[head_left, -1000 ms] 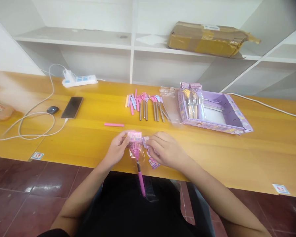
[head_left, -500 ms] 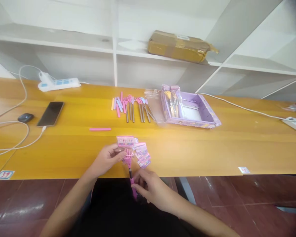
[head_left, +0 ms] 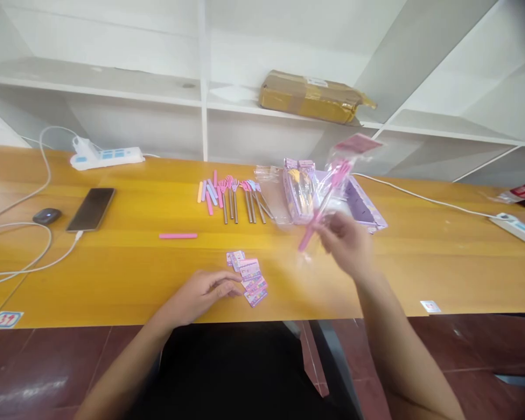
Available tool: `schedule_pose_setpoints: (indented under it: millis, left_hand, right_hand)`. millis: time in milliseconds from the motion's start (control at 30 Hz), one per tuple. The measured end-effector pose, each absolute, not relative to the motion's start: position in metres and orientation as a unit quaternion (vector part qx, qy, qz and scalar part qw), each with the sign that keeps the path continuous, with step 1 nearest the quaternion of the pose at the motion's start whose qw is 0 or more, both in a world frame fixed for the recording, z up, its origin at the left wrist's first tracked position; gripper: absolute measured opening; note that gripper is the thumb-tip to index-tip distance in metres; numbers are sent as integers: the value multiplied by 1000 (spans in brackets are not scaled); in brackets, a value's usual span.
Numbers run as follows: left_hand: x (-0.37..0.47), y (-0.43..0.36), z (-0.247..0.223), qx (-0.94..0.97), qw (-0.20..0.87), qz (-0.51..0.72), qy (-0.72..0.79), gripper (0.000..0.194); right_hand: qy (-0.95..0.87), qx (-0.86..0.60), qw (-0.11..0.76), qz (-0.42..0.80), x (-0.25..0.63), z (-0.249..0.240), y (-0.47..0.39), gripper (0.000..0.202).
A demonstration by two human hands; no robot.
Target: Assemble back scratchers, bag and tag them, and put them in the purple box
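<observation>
My right hand [head_left: 345,242] grips a pink hand-shaped scratcher [head_left: 319,216] in a clear bag with a pink card top, raised in front of the purple box [head_left: 367,204]. Bagged scratchers [head_left: 301,189] stand in that box's left part. My left hand [head_left: 207,294] rests over the table with its fingers apart, fingertips beside a loose pile of printed cards [head_left: 251,277], holding nothing. Behind the cards lie several metal-handled scratchers [head_left: 240,201] with pink and blue heads. Coloured tubes [head_left: 210,192] are just left of them, and one pink tube [head_left: 178,236] lies apart.
A phone [head_left: 91,209], a black mouse-like object [head_left: 47,216] and a power strip [head_left: 109,157] with white cables sit at the left. A taped carton [head_left: 310,98] is on the shelf. Another power strip [head_left: 520,230] lies at the far right. Clear plastic bags [head_left: 273,198] touch the purple box.
My right hand has moved up and right with the bagged pink scratcher. My left hand has let go of it and opened beside the cards.
</observation>
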State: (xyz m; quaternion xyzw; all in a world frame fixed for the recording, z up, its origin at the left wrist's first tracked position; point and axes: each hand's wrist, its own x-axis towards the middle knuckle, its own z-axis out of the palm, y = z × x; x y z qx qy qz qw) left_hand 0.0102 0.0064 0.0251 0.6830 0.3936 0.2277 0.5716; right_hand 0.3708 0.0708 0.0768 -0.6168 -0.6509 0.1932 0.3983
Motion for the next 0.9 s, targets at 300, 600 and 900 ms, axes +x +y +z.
schedule_pose_setpoints:
  millis: [300, 600, 900]
  left_hand:
    - [13, 8, 22, 707, 526, 197, 430, 43]
    - [14, 8, 17, 704, 526, 201, 433, 45]
    - [15, 10, 15, 704, 523, 190, 442, 45]
  right_hand:
    - [-647, -710, 279, 11, 439, 73, 240, 39]
    - [-684, -700, 190, 78, 420, 26, 258, 25]
    - [-680, -700, 212, 48, 419, 17, 239, 48]
